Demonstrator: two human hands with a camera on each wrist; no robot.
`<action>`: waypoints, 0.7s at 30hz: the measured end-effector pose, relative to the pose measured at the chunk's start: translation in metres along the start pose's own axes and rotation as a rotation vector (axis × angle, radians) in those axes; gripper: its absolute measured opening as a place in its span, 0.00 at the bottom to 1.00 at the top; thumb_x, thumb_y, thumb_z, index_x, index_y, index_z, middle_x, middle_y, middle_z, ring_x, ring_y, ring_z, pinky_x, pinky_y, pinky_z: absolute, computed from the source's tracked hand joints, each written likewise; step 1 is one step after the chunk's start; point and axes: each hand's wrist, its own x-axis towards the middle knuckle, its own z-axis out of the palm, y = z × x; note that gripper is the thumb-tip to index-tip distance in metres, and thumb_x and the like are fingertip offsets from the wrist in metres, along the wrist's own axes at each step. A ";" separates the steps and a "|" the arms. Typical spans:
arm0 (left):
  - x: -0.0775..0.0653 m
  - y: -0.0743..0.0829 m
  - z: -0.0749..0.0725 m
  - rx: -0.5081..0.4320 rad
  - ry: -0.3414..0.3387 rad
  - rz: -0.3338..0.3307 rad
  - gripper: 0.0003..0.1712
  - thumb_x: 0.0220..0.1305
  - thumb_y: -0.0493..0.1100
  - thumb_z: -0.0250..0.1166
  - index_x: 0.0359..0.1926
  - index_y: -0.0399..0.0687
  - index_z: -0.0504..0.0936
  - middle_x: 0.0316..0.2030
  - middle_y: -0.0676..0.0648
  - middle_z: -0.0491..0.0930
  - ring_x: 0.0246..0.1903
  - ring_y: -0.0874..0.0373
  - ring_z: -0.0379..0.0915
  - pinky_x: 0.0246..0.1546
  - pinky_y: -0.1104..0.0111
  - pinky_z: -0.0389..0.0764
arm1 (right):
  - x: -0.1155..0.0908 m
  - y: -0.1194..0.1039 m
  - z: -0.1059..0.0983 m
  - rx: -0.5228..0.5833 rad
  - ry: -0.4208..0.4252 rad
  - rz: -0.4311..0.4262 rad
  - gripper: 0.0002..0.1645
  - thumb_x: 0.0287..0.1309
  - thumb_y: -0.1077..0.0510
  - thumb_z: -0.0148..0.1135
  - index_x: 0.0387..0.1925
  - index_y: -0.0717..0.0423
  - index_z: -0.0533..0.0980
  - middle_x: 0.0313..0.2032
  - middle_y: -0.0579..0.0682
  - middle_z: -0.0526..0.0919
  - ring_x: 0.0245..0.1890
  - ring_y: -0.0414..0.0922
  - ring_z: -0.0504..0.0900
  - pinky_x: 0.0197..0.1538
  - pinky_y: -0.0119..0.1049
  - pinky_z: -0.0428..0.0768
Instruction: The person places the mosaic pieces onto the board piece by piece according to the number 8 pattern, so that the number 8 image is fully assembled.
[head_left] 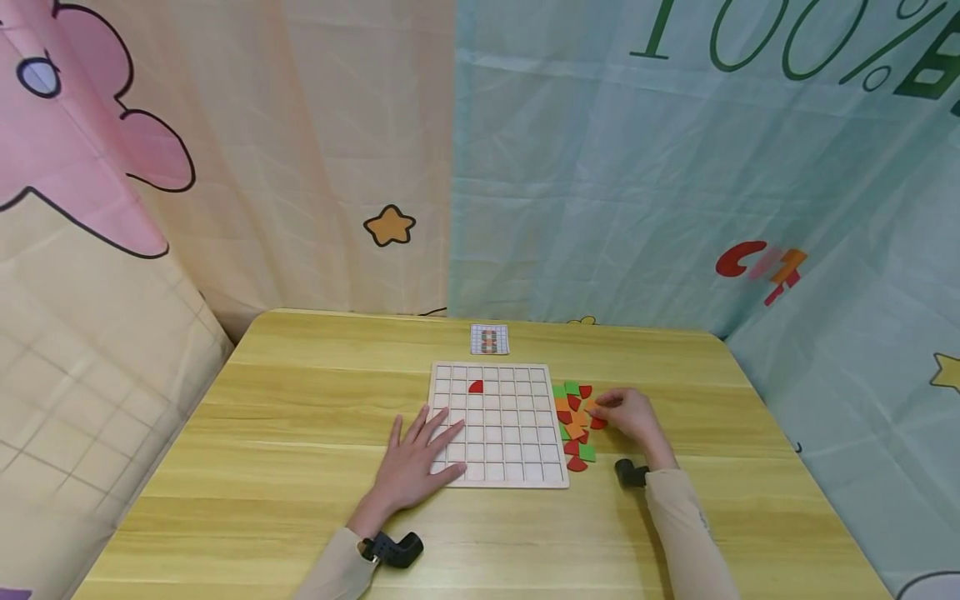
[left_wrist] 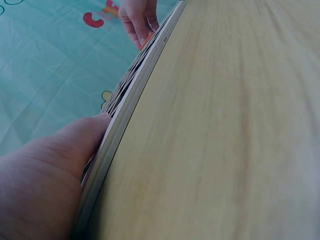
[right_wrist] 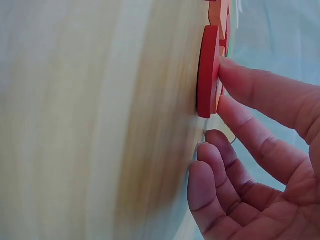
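A white grid board point(head_left: 517, 450) lies on the table, with a red quarter-circle piece point(head_left: 476, 387) in one upper cell. My left hand point(head_left: 414, 467) rests spread over the board's left edge, fingers straight. In the left wrist view its thumb point(left_wrist: 87, 132) lies along the board's rim. Right of the board my right hand point(head_left: 628, 415) pinches an orange piece point(head_left: 590, 406) between thumb and index finger, at the pile's edge. In the right wrist view a red curved piece point(right_wrist: 207, 75) stands in front of it and partly hides it; the other fingers are loosely curled.
Several green, orange and red pieces, including a green square point(head_left: 587, 452), lie loosely piled along the board's right side. Beyond the board's far edge is a small pattern card point(head_left: 490, 340). The wooden table point(head_left: 300, 392) reaches back to hanging curtains.
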 end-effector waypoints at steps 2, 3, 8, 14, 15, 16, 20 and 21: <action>0.000 0.000 -0.001 -0.003 -0.003 -0.003 0.38 0.64 0.69 0.50 0.70 0.62 0.63 0.71 0.48 0.54 0.71 0.45 0.38 0.64 0.42 0.32 | 0.000 -0.001 0.001 -0.024 0.002 -0.014 0.15 0.53 0.60 0.69 0.39 0.68 0.79 0.36 0.57 0.81 0.34 0.50 0.76 0.38 0.41 0.76; -0.001 0.000 -0.001 -0.004 -0.005 -0.005 0.38 0.64 0.69 0.50 0.70 0.62 0.62 0.71 0.48 0.54 0.71 0.45 0.38 0.64 0.42 0.32 | 0.000 -0.001 0.001 -0.032 0.003 -0.018 0.15 0.53 0.60 0.69 0.39 0.68 0.79 0.35 0.57 0.81 0.33 0.50 0.76 0.37 0.41 0.76; -0.001 0.000 -0.001 -0.008 0.001 -0.005 0.38 0.64 0.69 0.50 0.70 0.62 0.62 0.71 0.48 0.54 0.71 0.45 0.37 0.64 0.41 0.32 | 0.002 -0.002 0.003 -0.031 0.005 -0.016 0.14 0.53 0.61 0.69 0.38 0.65 0.75 0.35 0.56 0.79 0.34 0.51 0.74 0.37 0.41 0.75; 0.000 -0.001 0.001 0.002 0.039 0.016 0.37 0.64 0.69 0.50 0.70 0.60 0.64 0.70 0.47 0.56 0.70 0.43 0.40 0.63 0.40 0.34 | 0.006 0.001 0.004 0.050 -0.008 -0.015 0.15 0.53 0.61 0.70 0.38 0.65 0.74 0.33 0.55 0.77 0.32 0.49 0.73 0.33 0.37 0.74; 0.000 -0.001 0.001 0.004 0.043 0.021 0.37 0.64 0.68 0.50 0.69 0.59 0.65 0.70 0.47 0.56 0.70 0.43 0.41 0.63 0.39 0.34 | 0.006 0.002 0.003 0.064 -0.014 -0.020 0.16 0.53 0.60 0.70 0.38 0.65 0.74 0.32 0.55 0.77 0.31 0.49 0.72 0.32 0.36 0.74; 0.000 -0.001 0.002 0.006 0.040 0.020 0.37 0.64 0.69 0.49 0.69 0.60 0.64 0.70 0.47 0.56 0.70 0.43 0.40 0.63 0.39 0.34 | 0.006 0.003 0.003 0.087 -0.018 -0.015 0.16 0.53 0.60 0.70 0.38 0.65 0.74 0.31 0.55 0.77 0.30 0.48 0.72 0.31 0.35 0.74; 0.000 0.001 0.000 0.006 0.023 0.012 0.37 0.64 0.69 0.50 0.69 0.60 0.64 0.71 0.47 0.55 0.70 0.43 0.40 0.64 0.40 0.35 | 0.006 0.004 0.002 0.165 -0.032 -0.017 0.16 0.54 0.58 0.69 0.37 0.65 0.74 0.30 0.53 0.77 0.27 0.46 0.72 0.29 0.34 0.73; 0.000 0.001 0.000 0.008 0.019 0.009 0.38 0.64 0.69 0.49 0.70 0.60 0.64 0.71 0.47 0.55 0.70 0.44 0.40 0.64 0.40 0.34 | 0.006 0.003 0.002 0.177 -0.034 -0.026 0.17 0.54 0.57 0.69 0.37 0.65 0.74 0.29 0.53 0.77 0.27 0.46 0.72 0.29 0.34 0.73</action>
